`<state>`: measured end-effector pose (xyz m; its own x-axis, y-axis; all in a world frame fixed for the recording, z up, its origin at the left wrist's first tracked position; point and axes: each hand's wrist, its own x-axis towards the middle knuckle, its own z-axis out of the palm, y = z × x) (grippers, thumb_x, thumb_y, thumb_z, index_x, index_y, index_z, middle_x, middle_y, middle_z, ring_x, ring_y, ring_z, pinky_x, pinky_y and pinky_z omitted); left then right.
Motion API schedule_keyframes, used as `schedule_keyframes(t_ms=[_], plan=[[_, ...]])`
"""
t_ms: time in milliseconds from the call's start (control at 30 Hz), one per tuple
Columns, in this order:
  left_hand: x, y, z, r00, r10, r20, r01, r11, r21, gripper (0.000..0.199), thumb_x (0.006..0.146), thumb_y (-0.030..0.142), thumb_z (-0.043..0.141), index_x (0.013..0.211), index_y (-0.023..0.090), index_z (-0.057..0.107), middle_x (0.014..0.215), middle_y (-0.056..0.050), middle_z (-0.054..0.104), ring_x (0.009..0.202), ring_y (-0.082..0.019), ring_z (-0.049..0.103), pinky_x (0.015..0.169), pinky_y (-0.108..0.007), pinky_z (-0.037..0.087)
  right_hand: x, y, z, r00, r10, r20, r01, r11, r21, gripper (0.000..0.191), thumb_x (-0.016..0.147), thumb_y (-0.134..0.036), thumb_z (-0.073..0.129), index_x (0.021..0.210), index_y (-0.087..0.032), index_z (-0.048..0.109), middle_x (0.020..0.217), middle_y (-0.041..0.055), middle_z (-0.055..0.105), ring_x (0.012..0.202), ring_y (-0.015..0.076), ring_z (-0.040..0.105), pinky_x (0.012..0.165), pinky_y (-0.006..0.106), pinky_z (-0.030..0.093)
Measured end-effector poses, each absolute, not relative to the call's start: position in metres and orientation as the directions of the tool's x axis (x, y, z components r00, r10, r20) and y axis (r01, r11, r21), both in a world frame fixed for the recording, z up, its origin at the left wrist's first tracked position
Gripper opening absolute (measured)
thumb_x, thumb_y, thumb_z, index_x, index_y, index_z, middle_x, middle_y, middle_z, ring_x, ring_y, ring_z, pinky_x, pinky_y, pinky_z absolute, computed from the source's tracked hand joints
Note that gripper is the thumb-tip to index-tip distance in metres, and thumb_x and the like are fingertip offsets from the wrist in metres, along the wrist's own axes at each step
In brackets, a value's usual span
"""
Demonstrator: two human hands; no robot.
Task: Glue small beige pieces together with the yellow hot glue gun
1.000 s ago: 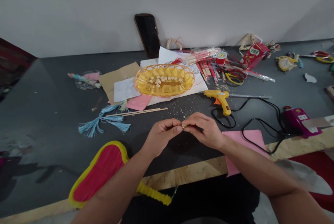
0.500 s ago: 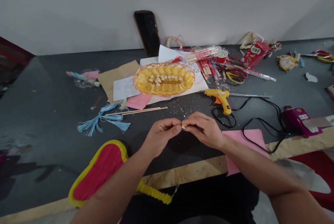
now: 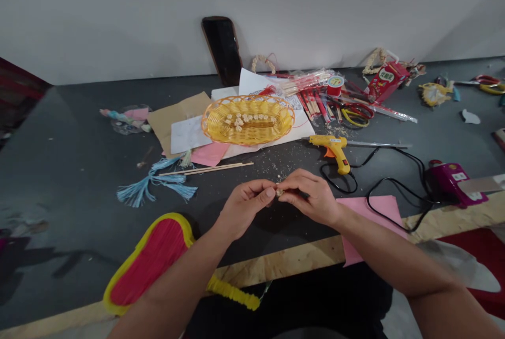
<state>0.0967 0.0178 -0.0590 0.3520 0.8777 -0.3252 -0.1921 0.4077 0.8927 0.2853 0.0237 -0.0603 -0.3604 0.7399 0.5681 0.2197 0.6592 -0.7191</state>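
Note:
Between my fingertips is a small cream-coloured knobbly piece [image 3: 280, 192], too small to name surely. My left hand [image 3: 248, 203] pinches at its left side with thumb and forefinger. From the right, my right hand [image 3: 310, 195] closes thumb and fingers on the same piece. Both hands are just above the dark table top, near its front edge. Beyond them, a yellow woven basket [image 3: 252, 136] holds several similar cream pieces in a cluster. Fine pale crumbs lie on the table between the basket and my hands.
A yellow glue gun [image 3: 334, 149] with a black cord lies right of my hands. Thin wooden sticks [image 3: 213, 168] and blue tassels [image 3: 152, 186] lie left. A red-and-yellow fan-shaped piece [image 3: 153, 260] is under my left forearm. A phone [image 3: 223, 49] leans on the wall; scissors [image 3: 357, 115] lie behind.
The cream piece has turned slightly between my fingertips and shows a little more of itself. Both hands stay in nearly the same place; the things on the table have not moved.

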Motion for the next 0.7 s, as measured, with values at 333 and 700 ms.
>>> schedule_keyframes(t_ms=[333, 700], plan=[[0.0968, 0.0188, -0.055, 0.327, 0.879, -0.346, -0.282, 0.44, 0.853, 0.028, 0.063, 0.04, 0.086, 0.075, 0.016, 0.076, 0.068, -0.001, 0.065, 0.062, -0.009, 0.051, 0.062, -0.022, 0.038, 0.2882, 0.0237, -0.0617, -0.355, 0.747, 0.562, 0.223, 0.651, -0.726, 0.026, 0.089, -0.018, 0.064, 0.114, -0.02, 0.06, 0.089, 0.0046, 0.067, 0.082, 0.0141, 0.063, 0.072, 0.025, 0.055], [0.098, 0.0191, -0.0582, 0.322, 0.886, -0.332, -0.222, 0.412, 0.884, 0.025, 0.064, 0.036, 0.085, 0.072, 0.016, 0.074, 0.071, 0.0, 0.066, 0.068, -0.01, 0.053, 0.067, -0.023, 0.041, 0.287, 0.0234, -0.0615, -0.382, 0.725, 0.573, 0.218, 0.674, -0.706, 0.026, 0.089, -0.021, 0.065, 0.115, -0.021, 0.062, 0.093, 0.0052, 0.07, 0.086, 0.0151, 0.065, 0.079, 0.028, 0.057]])
